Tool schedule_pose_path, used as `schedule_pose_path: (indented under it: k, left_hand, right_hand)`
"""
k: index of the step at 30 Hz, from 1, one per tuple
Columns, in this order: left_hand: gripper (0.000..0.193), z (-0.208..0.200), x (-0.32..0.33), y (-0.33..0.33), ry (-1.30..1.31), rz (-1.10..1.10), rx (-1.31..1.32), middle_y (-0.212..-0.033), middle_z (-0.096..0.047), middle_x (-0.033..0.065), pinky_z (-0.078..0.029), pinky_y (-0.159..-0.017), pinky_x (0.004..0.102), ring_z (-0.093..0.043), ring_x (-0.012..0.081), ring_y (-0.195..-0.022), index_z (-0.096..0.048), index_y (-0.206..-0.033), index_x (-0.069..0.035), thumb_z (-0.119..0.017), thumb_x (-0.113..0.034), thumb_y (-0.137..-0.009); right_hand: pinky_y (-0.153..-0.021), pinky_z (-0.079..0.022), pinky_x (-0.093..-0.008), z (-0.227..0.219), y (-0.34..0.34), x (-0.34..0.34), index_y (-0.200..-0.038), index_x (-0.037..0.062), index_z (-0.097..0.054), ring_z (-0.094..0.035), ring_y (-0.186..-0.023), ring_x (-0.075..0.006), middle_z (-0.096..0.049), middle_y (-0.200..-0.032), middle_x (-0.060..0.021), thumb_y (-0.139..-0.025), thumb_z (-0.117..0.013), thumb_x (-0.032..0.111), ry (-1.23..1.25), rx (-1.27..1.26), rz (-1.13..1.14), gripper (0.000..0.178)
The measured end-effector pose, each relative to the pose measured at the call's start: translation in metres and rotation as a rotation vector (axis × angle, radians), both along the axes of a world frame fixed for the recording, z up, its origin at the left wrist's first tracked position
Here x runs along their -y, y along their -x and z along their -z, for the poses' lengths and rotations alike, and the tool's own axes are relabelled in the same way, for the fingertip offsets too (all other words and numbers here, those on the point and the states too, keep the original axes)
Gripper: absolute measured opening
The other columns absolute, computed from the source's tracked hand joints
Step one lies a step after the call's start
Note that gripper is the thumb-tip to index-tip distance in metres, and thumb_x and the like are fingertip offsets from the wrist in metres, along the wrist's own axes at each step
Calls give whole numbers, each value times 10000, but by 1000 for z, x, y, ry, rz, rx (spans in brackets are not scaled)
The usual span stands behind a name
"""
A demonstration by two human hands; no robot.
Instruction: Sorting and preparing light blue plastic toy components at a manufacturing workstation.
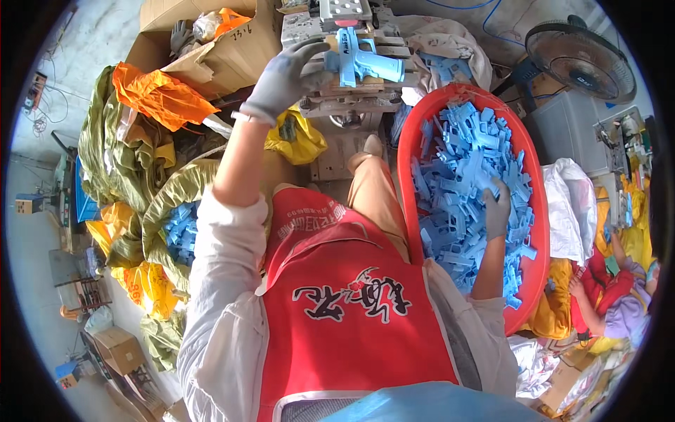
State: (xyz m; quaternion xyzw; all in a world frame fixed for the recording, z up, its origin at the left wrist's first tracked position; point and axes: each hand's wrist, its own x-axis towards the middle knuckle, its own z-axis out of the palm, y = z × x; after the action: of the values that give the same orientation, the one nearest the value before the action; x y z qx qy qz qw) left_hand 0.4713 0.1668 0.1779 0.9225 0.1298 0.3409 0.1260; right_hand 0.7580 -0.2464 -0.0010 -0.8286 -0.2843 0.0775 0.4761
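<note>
— Cluttered workshop floor all round: olive and yellow woven sacks [133, 162] heap up at nine o'clock, an open brown cardboard box [211, 42] sits at eleven, and a grey standing fan [580, 60] at one o'clock. What comes next in size?

— At three o'clock, the big red oval plastic basin [538, 211], tilted against the person's knee and piled with light-blue moulded plastic gun-shaped shells [457, 162]. More of the same blue pieces lie in an open sack [181, 232] at nine o'clock.

— And straight ahead?

— At twelve o'clock, a grey metal bench press with a wooden jig [351, 84]. One light-blue plastic toy pistol body [365, 63] lies flat on it, barrel pointing toward two o'clock.

— The hands?

— Both wear grey knit gloves. The left hand [285, 77] reaches up to twelve, fingers spread wide, thumb and fingertips pressing the grip end of the pistol body. The right hand [496, 207] is sunk in the basin pile, fingers curled loosely over the shells; whether it has closed on one, I cannot tell.

— How would such a piece handle?

— Judging by look, light, rigid, thin-walled moulded plastic, smooth enough to slip, though the gloves help. It likely tolerates tossing but could crack if squeezed across the hollow side. The handle or the thick middle of the frame seems the surest hold, not the thin barrel tip.
</note>
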Motion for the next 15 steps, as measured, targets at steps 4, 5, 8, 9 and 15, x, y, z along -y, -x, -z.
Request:
schedule_pose_path:
  k: [4, 5, 8, 9, 15]
  left_hand:
    - [395, -10, -12, -19, 124, 70, -194, -950, -645, 201, -492, -785, 397, -628, 351, -891, -601, -1124, -76, -697, -203, -762]
    - [381, -12, -11, -18, 132, 67, -172, -943, -647, 196, -494, -777, 386, -629, 344, -880, -607, -1112, -73, -699, -200, -764]
    - [324, -18, 0, -3, 247, -27, -75, -919, -656, 161, -504, -756, 348, -646, 296, -844, -622, -1068, -62, -701, -171, -774]
    - [307, -14, -1, 9, 278, -32, 33, -916, -662, 131, -509, -752, 321, -658, 244, -831, -626, -1053, -56, -705, -163, -776]
    - [327, 22, 26, 127, 364, -389, 92, -898, -682, 99, -518, -733, 284, -660, 165, -789, -646, -1065, -58, -724, -111, -752]
  right_hand:
    - [-822, -477, -285, -41, 14, -42, -1159, -44, -547, -538, -1004, -163, -507, -1217, -113, -859, -576, -15, -129, 224, -120, 303]
    - [-832, -481, -281, -43, 9, -56, -1147, -44, -549, -542, -1040, -191, -486, -1251, -120, -866, -553, -56, -224, 288, -206, 281]
    - [-832, -490, -274, -100, 29, -121, -1137, -62, -544, -558, -1012, -184, -507, -1214, -127, -874, -554, -39, -250, 669, -303, 264]
    - [-827, -495, -269, -114, 34, -143, -1138, -51, -553, -562, -994, -168, -515, -1199, -120, -872, -560, -34, -264, 725, -313, 267]
    - [-763, -491, -232, -158, 77, -246, -1118, 25, -611, -572, -845, -94, -596, -1017, -44, -860, -603, 53, -395, -274, -606, 259]
